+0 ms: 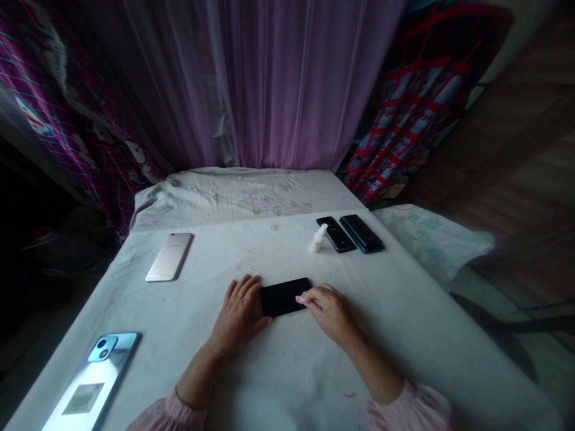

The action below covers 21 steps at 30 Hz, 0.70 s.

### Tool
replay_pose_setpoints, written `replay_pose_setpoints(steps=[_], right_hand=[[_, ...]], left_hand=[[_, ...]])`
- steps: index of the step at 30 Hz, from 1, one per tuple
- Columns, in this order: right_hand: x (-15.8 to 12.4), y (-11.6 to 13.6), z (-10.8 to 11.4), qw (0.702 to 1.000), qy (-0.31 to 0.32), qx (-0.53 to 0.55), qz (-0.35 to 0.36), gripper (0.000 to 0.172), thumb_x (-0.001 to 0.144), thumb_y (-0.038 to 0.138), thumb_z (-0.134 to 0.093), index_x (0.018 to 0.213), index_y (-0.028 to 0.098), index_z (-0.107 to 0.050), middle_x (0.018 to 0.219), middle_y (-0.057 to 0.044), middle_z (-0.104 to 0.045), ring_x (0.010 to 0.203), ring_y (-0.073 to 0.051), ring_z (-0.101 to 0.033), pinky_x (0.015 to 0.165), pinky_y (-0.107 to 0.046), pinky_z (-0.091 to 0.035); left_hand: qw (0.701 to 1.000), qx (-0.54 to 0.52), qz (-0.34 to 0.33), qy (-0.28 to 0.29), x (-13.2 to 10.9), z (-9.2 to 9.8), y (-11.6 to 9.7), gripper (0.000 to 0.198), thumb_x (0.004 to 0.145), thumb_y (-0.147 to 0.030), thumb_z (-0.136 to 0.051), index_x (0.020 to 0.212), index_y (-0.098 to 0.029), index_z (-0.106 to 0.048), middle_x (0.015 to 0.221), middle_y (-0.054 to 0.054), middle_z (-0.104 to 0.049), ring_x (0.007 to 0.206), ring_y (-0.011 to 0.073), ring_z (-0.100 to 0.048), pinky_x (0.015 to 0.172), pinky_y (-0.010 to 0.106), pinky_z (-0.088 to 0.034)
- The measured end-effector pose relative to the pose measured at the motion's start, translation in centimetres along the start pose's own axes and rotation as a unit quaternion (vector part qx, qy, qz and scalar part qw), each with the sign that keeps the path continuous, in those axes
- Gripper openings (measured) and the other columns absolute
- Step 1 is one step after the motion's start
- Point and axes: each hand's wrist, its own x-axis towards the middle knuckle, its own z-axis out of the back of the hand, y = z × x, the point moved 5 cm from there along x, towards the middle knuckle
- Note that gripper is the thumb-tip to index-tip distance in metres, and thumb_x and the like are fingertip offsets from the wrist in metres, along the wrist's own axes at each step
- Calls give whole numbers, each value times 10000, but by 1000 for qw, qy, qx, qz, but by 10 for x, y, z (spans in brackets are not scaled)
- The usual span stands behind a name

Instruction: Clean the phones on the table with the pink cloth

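Observation:
A black smartphone (pixel 284 297) lies flat on the white cloth in front of me, its dark face up. My left hand (pixel 240 311) grips its left end, with the thumb along the near edge and the fingers at the far side. Over the phone's right end is my right hand (pixel 327 308), closed in a pinch. A small pink cloth (pixel 300 299) pokes out from its fingertips and touches the screen; most of it is hidden in the hand. Beyond the phone stands a small white spray bottle (pixel 318 239), upright.
Behind the bottle lie a dark phone (pixel 338 234) and a stacked pair of dark phones (pixel 363 233). At left are a pale pink-gold phone (pixel 171 257) and a shiny light-blue phone (pixel 96 383). Purple curtains (pixel 278 84) hang beyond the cloth-covered table (pixel 188 323).

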Motion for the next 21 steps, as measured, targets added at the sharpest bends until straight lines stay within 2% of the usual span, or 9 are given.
replay_pose_setpoints(steps=[9, 12, 17, 21], right_hand=[[36, -17, -8, 998, -48, 8, -27, 144, 804, 144, -641, 687, 228, -627, 697, 3, -671, 696, -160, -607, 647, -252, -465], [25, -17, -6, 998, -44, 21, -28, 139, 810, 169, -648, 685, 227, -629, 706, -5, -667, 694, -162, -608, 640, -254, -475], [-11, -11, 4, 998, -40, 45, -24, 143, 850, 209, -616, 710, 230, -630, 727, -9, -672, 708, -161, -619, 653, -258, -482], [-13, -10, 4, 999, -35, 29, -10, 150, 852, 204, -613, 706, 234, -626, 706, 4, -666, 707, -155, -611, 649, -249, -465]], left_hand=[[1000, 6, 0, 6, 1, 0, 1, 604, 756, -452, -694, 1264, -200, -486, 1405, 149, -491, 1348, 340, -373, 1113, 576, -243], [1000, 7, 0, 3, 0, 1, 1, 600, 757, -445, -692, 1259, -187, -488, 1408, 155, -486, 1349, 341, -371, 1113, 579, -242], [1000, 9, -6, 3, 0, 1, 0, 607, 761, -426, -688, 1282, -203, -467, 1415, 145, -480, 1356, 331, -363, 1120, 565, -238], [1000, 11, -5, 5, 0, 0, 1, 610, 765, -424, -684, 1289, -204, -462, 1420, 140, -473, 1360, 329, -355, 1121, 566, -232]])
